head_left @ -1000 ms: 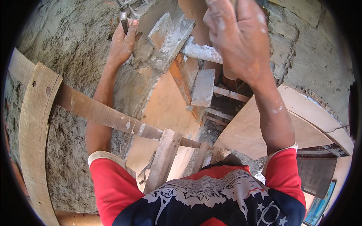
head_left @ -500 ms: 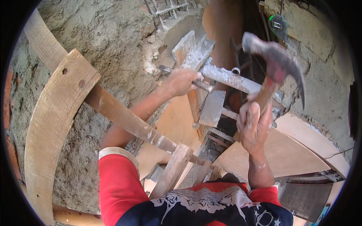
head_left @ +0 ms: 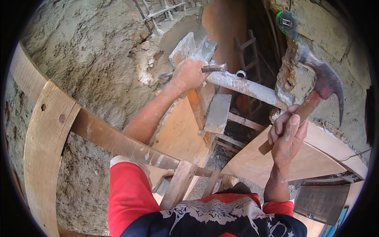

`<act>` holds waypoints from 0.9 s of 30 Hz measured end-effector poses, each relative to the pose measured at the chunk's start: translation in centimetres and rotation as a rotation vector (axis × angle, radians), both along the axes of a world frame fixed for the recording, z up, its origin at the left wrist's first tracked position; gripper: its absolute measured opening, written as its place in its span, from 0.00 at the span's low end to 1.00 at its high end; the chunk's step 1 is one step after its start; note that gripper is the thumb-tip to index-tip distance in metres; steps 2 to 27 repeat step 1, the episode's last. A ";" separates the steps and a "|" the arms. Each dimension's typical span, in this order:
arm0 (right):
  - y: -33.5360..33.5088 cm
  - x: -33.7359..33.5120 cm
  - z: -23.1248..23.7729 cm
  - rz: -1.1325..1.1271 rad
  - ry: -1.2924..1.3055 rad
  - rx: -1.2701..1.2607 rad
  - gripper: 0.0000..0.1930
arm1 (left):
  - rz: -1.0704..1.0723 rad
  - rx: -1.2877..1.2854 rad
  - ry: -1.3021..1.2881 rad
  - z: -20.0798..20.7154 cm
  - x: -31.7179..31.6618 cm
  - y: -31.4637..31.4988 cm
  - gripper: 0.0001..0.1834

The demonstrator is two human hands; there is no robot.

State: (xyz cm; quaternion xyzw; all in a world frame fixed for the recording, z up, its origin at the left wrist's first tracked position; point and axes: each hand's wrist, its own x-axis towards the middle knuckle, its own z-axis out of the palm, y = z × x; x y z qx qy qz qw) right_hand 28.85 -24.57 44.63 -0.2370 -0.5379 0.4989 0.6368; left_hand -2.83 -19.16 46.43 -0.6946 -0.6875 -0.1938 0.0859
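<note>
My left hand [head_left: 190, 74] is wrapped round a steel chisel [head_left: 214, 68]. Its blunt end sticks out to the right of my fist, while its narrow end points left at the broken, crumbly edge [head_left: 146, 63] of the rough mortar wall. In my right hand [head_left: 290, 136] is a claw hammer [head_left: 324, 77], gripped by its wooden handle, with the dark head up and the claw curving down at the right. A wide gap separates the hammer head from the chisel.
A curved wooden plank frame [head_left: 49, 130] crosses the left, in front of the rough mortar wall [head_left: 90, 51]. A whitened beam [head_left: 244, 87] runs beyond my hands. Curved plywood [head_left: 276, 158] lies at right, below a tape measure [head_left: 287, 23]. Thin rebar [head_left: 166, 12] juts out at the top.
The hammer has swung right, farther from the chisel. My left hand has shifted slightly up, and the chisel's blunt end now tilts upward instead of down. The whole view has shifted a little.
</note>
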 end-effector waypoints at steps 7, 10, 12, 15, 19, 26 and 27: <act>0.1 0.0 0.5 -0.017 0.020 0.006 0.19 | 0.020 0.004 -0.028 0.0 -0.3 0.7 0.12; 0.1 0.0 0.5 -0.017 0.020 0.006 0.19 | 0.020 0.004 -0.028 0.0 -0.3 0.7 0.12; 0.1 0.0 0.5 -0.017 0.020 0.006 0.19 | 0.020 0.004 -0.028 0.0 -0.3 0.7 0.12; 0.1 0.0 0.5 -0.017 0.020 0.006 0.19 | 0.020 0.004 -0.028 0.0 -0.3 0.7 0.12; 0.1 0.0 0.5 -0.017 0.020 0.006 0.19 | 0.020 0.004 -0.028 0.0 -0.3 0.7 0.12; 0.1 0.0 0.5 -0.017 0.020 0.006 0.19 | 0.020 0.004 -0.028 0.0 -0.3 0.7 0.12; 0.1 0.0 0.5 -0.017 0.020 0.006 0.19 | 0.020 0.004 -0.028 0.0 -0.3 0.7 0.12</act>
